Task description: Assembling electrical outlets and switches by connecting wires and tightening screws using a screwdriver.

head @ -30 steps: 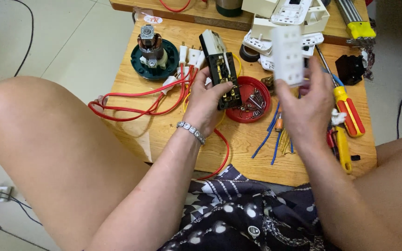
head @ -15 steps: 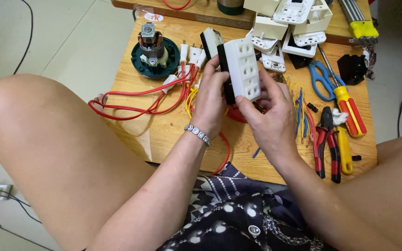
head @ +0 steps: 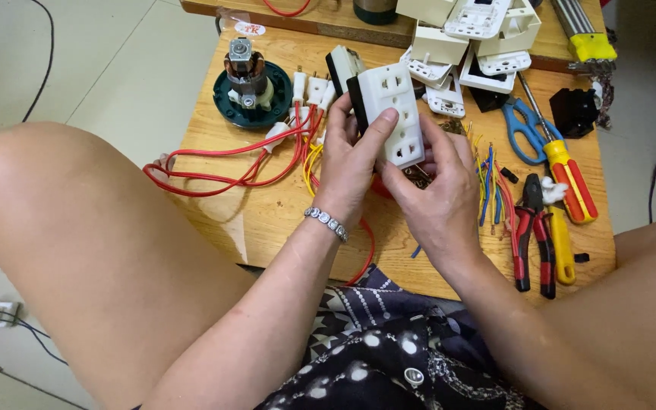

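Both hands hold a white multi-socket outlet block [head: 395, 114] with a black back part over the wooden table [head: 267, 220]. My left hand [head: 351, 163] grips its left side, thumb pressed on the white face. My right hand [head: 438, 193] supports it from below and the right. A red dish is mostly hidden beneath the hands. A silver bracelet [head: 326, 223] sits on my left wrist.
A small motor on a dark green base [head: 248, 80] with red wires [head: 229, 163] lies at the left. Several white socket parts [head: 480, 38] are at the back. Blue scissors [head: 525, 129], a red-yellow screwdriver [head: 567, 178], red pliers [head: 533, 235] and coloured wire bits [head: 487, 190] lie right.
My right hand brought the white socket face from the right to the black part in my left hand; both hands now hold them together, shifted slightly left and toward me.
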